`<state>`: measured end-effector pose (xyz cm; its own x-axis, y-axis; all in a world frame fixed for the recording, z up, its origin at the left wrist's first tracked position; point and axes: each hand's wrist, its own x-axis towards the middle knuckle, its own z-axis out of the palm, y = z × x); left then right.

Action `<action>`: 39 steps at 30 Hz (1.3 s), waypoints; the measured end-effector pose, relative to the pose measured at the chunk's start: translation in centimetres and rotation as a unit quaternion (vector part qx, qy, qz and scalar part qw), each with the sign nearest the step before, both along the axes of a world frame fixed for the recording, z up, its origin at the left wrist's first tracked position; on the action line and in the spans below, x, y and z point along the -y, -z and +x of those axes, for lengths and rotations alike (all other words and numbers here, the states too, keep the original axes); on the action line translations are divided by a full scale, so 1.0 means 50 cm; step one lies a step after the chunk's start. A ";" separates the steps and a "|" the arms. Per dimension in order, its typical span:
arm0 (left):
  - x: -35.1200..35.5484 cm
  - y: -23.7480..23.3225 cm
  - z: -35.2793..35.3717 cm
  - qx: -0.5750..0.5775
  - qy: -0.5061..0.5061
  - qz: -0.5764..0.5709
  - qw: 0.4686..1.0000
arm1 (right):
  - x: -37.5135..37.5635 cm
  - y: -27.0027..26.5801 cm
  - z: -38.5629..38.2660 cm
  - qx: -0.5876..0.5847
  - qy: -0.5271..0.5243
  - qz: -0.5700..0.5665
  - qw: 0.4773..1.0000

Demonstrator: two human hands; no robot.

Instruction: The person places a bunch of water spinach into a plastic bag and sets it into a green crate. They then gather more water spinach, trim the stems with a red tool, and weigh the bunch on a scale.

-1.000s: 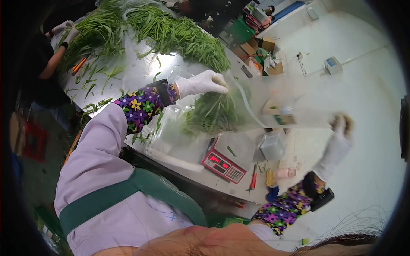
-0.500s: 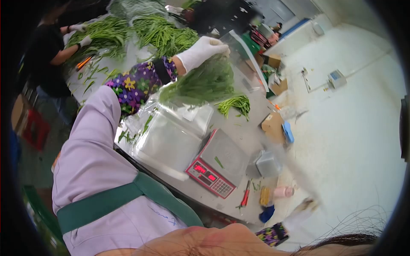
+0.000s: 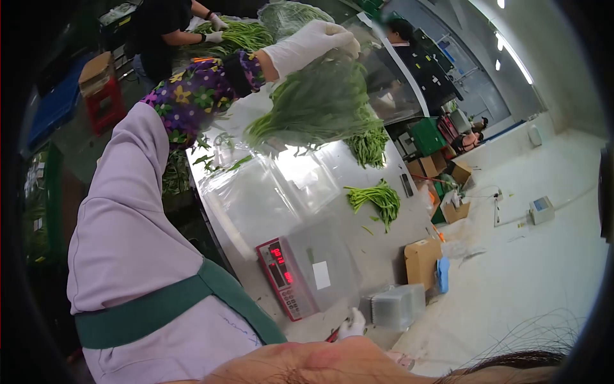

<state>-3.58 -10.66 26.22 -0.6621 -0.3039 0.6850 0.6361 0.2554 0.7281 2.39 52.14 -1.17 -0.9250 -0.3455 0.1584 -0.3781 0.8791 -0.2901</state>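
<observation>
Stainless steel worktable [image 3: 377, 256]; above it, raised clear plastic bag of green leafy stems [image 3: 320, 105]; red-faced digital scale [image 3: 307, 272] below; white-gloved left hand [image 3: 310, 45], fingers clenched on bag top; right hand [image 3: 352, 325] at table edge, finger state unclear. Advice: firm pinch, mouth upward so stems settle

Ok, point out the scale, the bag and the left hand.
scale [image 3: 310, 269]: head view, on its weighing platform.
bag [image 3: 326, 102]: head view, on the part filled with greens.
left hand [image 3: 313, 45]: head view, on the glove's back.

White-gloved left hand [image 3: 310, 46], green stalks [image 3: 320, 105], purple floral sleeve [image 3: 195, 96], red-fronted scale [image 3: 281, 278], lilac shirt [image 3: 128, 224]
</observation>
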 end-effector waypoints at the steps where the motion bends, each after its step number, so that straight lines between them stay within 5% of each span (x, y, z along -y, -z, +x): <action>1: -0.007 0.002 0.020 0.004 -0.001 0.001 1.000 | -0.002 -0.024 -0.037 0.006 -0.022 -0.081 0.996; 6: -0.051 -0.015 0.143 0.074 -0.010 0.046 0.996 | 0.264 -0.303 -0.071 0.056 -0.056 -0.306 0.949; 10: -0.068 0.009 0.201 0.086 0.029 0.011 0.996 | 0.483 -0.377 -0.057 0.168 -0.187 -0.525 0.813; 13: -0.086 0.002 0.250 0.124 0.050 0.030 0.991 | 0.598 -0.373 -0.056 0.211 -0.185 -0.520 0.807; 16: -0.069 -0.008 0.246 0.112 -0.008 -0.040 0.993 | 0.628 -0.407 -0.102 0.203 -0.162 -0.514 0.818; 17: -0.051 -0.007 0.211 0.049 0.033 -0.026 0.998 | 0.638 -0.441 -0.109 0.188 -0.157 -0.556 0.795; 18: -0.052 -0.022 0.194 0.091 -0.040 0.015 0.995 | 0.645 -0.474 -0.127 0.169 -0.150 -0.596 0.771; 22: -0.110 -0.067 0.091 0.051 0.202 0.086 0.974 | 0.570 -0.544 -0.245 0.122 -0.207 -0.644 0.727; 24: -0.161 -0.079 0.090 0.027 0.212 0.089 0.973 | 0.509 -0.603 -0.186 0.015 -0.203 -0.586 0.784; 25: -0.182 -0.073 0.095 0.033 0.230 0.069 0.970 | 0.484 -0.615 -0.145 0.015 -0.172 -0.641 0.748; 27: -0.234 -0.019 0.105 0.044 0.267 0.102 0.957 | 0.419 -0.591 -0.084 0.010 -0.145 -0.617 0.773; 28: -0.237 0.025 0.101 0.013 0.263 0.010 0.965 | 0.385 -0.570 -0.051 0.012 -0.126 -0.594 0.794; 30: -0.261 0.151 0.132 0.106 0.309 -0.016 0.945 | 0.316 -0.483 0.011 -0.070 -0.083 -0.335 0.936; 31: -0.283 0.182 0.177 0.221 0.360 0.018 0.906 | 0.280 -0.418 0.031 0.044 -0.070 -0.376 0.923; 32: -0.296 0.280 0.186 0.188 0.386 -0.008 0.903 | 0.250 -0.347 0.048 0.156 -0.055 -0.414 0.895; 35: -0.344 0.535 0.233 0.204 0.453 -0.274 0.824 | 0.203 -0.163 0.111 0.222 -0.018 -0.318 0.922; 36: -0.346 0.550 0.272 0.209 0.458 -0.271 0.820 | 0.172 -0.094 0.131 0.235 -0.015 -0.313 0.920; 38: -0.340 0.553 0.324 0.288 0.397 -0.088 0.867 | 0.145 -0.067 0.148 0.250 -0.011 -0.311 0.917; 39: -0.328 0.540 0.322 0.403 0.372 0.010 0.836 | 0.141 -0.095 0.154 0.227 0.062 -0.366 0.901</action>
